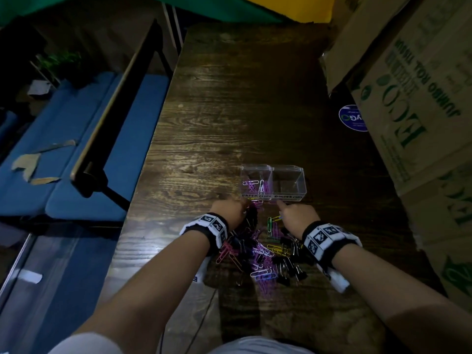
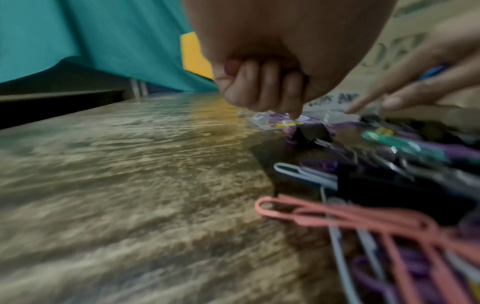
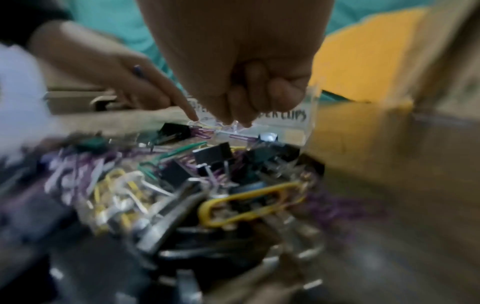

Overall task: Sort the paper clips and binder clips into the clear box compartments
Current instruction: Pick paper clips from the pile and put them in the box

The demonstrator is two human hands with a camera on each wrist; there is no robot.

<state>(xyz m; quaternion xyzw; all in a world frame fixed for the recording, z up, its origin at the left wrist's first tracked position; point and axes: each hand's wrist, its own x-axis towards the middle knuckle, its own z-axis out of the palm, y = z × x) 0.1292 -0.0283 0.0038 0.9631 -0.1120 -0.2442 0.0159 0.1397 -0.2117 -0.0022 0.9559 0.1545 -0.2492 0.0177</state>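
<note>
- Left hand is curling its fingers downward over the far edge of the clip pile; whether it is holding anything is unclear.
- Right hand is curling too, its grip unclear, index finger extended.
- Clear box is sitting just beyond both hands.
- Advice: pinching one clip at a time avoids tangles.
</note>
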